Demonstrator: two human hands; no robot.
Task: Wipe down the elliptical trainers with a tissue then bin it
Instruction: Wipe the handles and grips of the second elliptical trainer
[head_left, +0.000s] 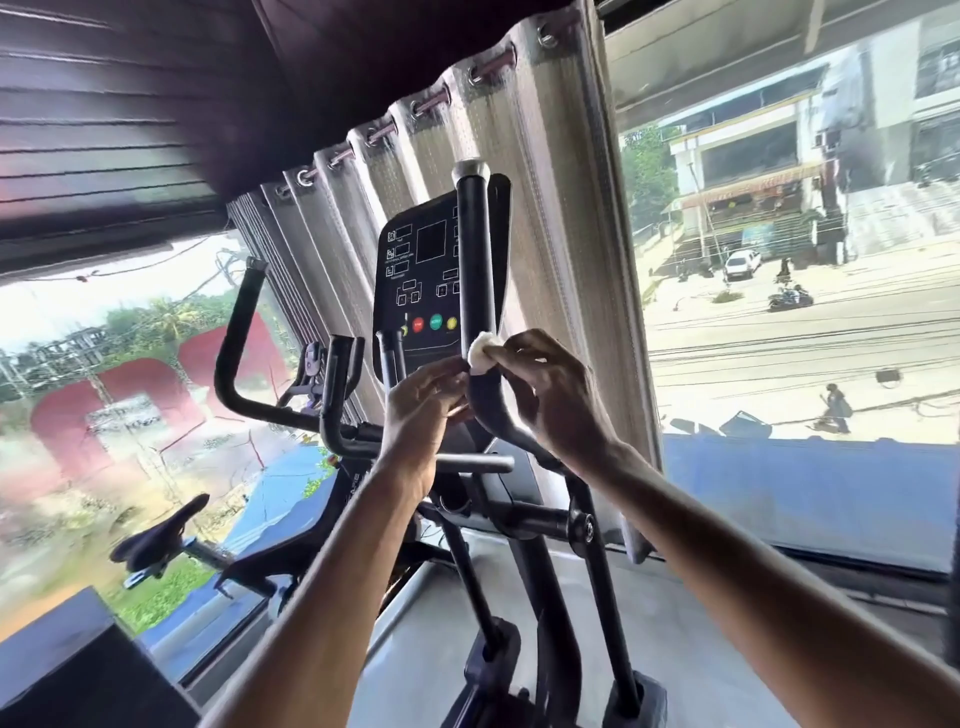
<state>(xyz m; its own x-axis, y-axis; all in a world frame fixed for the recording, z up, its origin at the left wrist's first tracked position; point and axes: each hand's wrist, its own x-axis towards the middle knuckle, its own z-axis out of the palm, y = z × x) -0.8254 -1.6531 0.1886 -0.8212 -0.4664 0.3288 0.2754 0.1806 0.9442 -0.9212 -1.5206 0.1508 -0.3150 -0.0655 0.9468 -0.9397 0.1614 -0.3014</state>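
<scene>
Now our right hand pinches the tissue against the handlebar, which runs upright above it; our left hand grips the handlebar just below.

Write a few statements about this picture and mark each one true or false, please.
1. The right hand pinches the tissue against the handlebar. True.
2. The left hand rests on the bike saddle. False: it holds the handlebar just below the tissue.
3. The console has red, green and yellow buttons. True.
4. The curtain covers the whole window. False: the street shows on both sides of it.
</scene>
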